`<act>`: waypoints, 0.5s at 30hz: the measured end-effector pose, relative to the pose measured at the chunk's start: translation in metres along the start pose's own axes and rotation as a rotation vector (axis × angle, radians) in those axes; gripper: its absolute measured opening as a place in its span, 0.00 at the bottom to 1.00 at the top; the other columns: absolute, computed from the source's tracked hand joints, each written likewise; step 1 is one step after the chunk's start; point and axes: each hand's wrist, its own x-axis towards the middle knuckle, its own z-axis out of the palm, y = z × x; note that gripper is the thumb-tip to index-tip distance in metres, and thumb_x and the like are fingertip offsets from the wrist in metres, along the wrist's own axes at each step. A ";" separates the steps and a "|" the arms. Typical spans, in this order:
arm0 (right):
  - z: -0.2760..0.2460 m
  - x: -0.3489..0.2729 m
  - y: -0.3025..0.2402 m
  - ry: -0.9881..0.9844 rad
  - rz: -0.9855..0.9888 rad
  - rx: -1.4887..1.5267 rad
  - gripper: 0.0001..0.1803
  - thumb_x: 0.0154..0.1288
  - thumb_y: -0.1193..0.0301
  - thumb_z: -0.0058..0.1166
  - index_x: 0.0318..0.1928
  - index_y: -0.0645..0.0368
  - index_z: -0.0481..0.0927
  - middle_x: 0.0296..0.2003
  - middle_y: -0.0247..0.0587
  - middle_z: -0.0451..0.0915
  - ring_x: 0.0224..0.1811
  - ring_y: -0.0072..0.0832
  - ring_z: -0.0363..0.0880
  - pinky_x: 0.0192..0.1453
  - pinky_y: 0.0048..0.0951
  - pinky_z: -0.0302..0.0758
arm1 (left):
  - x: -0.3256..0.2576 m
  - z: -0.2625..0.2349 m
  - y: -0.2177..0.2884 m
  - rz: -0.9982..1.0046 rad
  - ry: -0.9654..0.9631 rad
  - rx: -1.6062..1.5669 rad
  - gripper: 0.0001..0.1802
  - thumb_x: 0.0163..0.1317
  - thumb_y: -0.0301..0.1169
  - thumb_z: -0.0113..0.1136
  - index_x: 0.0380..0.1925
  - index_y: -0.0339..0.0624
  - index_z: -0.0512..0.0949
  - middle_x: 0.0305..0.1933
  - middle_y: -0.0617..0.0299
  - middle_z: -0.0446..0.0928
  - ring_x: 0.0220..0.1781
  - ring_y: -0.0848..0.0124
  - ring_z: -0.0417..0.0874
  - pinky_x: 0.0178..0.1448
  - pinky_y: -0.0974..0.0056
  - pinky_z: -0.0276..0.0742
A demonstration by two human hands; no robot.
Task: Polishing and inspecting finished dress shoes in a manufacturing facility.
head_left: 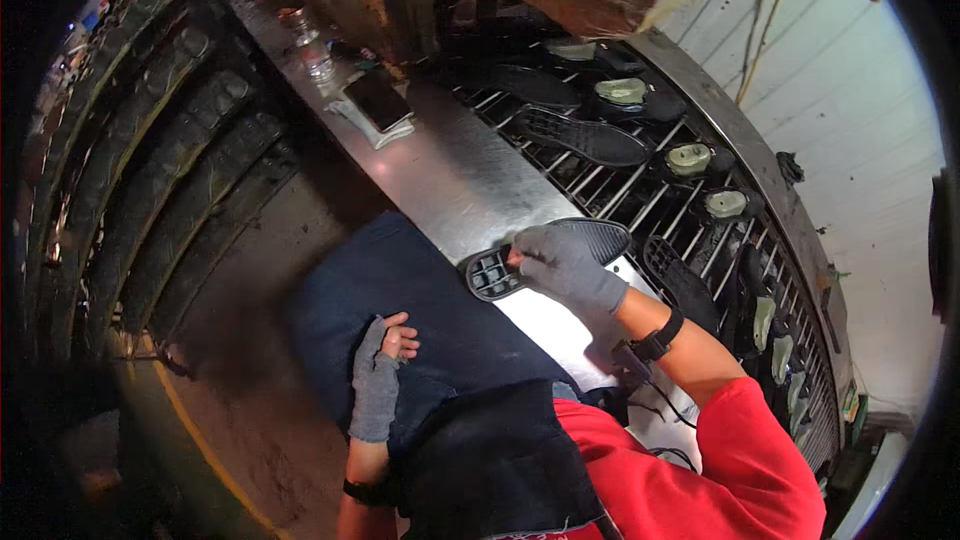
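Observation:
My right hand, in a grey glove with bare fingertips, grips a black shoe sole over the metal ledge. The sole's open grid of cells shows at its near left end; its ribbed far end comes out beyond the glove. The middle of the sole is hidden under my hand. My left hand, in a grey fingerless glove, rests by my dark-clothed thigh. Its fingers are loosely bent and apart, with nothing seen in them.
Right of the ledge, a conveyor of metal rods carries several black soles and dark shoe forms with pale green tops. A phone on a cloth and a clear bottle stand farther back. Curved racks fill the left.

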 end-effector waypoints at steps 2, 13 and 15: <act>0.009 0.003 -0.004 0.239 0.318 0.660 0.10 0.74 0.66 0.58 0.44 0.61 0.83 0.37 0.38 0.83 0.40 0.30 0.82 0.47 0.33 0.79 | -0.004 0.004 0.009 0.000 0.026 0.007 0.21 0.82 0.38 0.52 0.63 0.32 0.78 0.48 0.59 0.82 0.46 0.73 0.82 0.53 0.67 0.80; -0.069 -0.003 -0.008 0.204 0.493 0.206 0.15 0.72 0.63 0.63 0.37 0.65 0.86 0.28 0.27 0.81 0.31 0.18 0.77 0.37 0.26 0.75 | -0.001 -0.003 0.008 0.002 0.030 0.061 0.19 0.82 0.36 0.51 0.62 0.35 0.80 0.47 0.60 0.82 0.45 0.75 0.81 0.51 0.69 0.79; -0.030 -0.007 -0.006 0.186 0.532 0.080 0.15 0.67 0.61 0.65 0.40 0.62 0.86 0.27 0.42 0.83 0.30 0.30 0.81 0.37 0.35 0.77 | 0.002 0.002 0.011 -0.013 0.020 0.037 0.19 0.82 0.36 0.51 0.62 0.35 0.80 0.47 0.60 0.82 0.45 0.75 0.81 0.51 0.69 0.79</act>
